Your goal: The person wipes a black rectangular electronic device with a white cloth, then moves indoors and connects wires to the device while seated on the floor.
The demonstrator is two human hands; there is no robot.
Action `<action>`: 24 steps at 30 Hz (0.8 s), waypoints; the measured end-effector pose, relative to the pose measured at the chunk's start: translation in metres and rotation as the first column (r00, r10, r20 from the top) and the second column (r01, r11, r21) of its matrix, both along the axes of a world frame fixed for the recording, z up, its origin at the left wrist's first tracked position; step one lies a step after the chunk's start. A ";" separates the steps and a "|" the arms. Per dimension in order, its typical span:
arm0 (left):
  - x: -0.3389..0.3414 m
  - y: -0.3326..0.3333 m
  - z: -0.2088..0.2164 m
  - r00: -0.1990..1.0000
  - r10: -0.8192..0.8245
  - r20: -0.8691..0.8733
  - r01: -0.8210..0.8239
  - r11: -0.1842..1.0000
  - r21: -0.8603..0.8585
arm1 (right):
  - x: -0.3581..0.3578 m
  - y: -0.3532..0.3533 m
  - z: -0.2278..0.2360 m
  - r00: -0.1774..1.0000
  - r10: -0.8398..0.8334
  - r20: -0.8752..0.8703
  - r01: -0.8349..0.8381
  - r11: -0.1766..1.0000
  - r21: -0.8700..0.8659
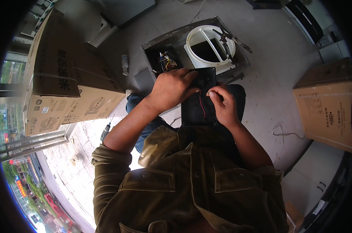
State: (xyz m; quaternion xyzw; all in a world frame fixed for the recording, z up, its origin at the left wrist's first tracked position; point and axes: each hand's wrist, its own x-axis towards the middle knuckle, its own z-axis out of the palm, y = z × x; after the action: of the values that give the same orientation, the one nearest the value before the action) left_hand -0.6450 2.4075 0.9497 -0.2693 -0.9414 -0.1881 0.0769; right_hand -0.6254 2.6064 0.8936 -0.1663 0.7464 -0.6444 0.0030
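A flat black panel rests across my lap, its upper part tilted up under my hands. My left hand is closed over the panel's upper left edge, its fingers curled on the far side. My right hand is closed in a pinch beside the panel's right edge, thumb and forefinger together. A thin red and black wire runs down the panel from near these fingertips. The wire's upper end is hidden, so what sits in the pinch is too small to make out.
Beyond my hands lies a dark metal appliance casing with a white ring, loose coloured wires and pliers. Tall cardboard boxes stand left, another carton right. A power drill is by my left elbow.
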 end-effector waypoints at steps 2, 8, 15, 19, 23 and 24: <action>0.000 -0.001 -0.001 1.000 -0.005 0.004 0.005 1.000 -0.001 | 0.000 0.000 0.000 1.000 -0.001 0.003 0.002 1.000 -0.018; -0.001 -0.003 -0.001 1.000 -0.027 -0.017 0.026 1.000 -0.010 | -0.001 0.001 -0.003 1.000 0.017 -0.017 -0.017 1.000 0.002; -0.003 -0.006 -0.001 0.997 -0.069 -0.046 0.071 0.997 0.041 | -0.001 0.001 -0.004 0.999 0.020 0.026 -0.020 1.000 -0.009; -0.002 -0.006 0.001 0.998 -0.053 -0.034 0.054 0.998 0.011 | -0.002 0.000 -0.002 1.000 0.022 0.003 -0.022 1.000 0.018; -0.002 -0.006 0.002 0.999 -0.054 -0.003 0.054 0.998 0.015 | -0.002 0.000 -0.009 1.000 0.014 -0.003 -0.014 1.000 -0.019; -0.002 -0.007 0.001 0.998 -0.056 0.005 0.056 0.998 0.016 | -0.002 0.000 -0.009 1.000 0.015 -0.005 -0.015 1.000 -0.016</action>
State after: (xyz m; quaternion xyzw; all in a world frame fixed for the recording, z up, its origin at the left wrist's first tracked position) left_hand -0.6472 2.4003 0.9510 -0.2946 -0.9321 -0.1983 0.0710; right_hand -0.6272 2.6063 0.8850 -0.1732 0.7401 -0.6498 0.0047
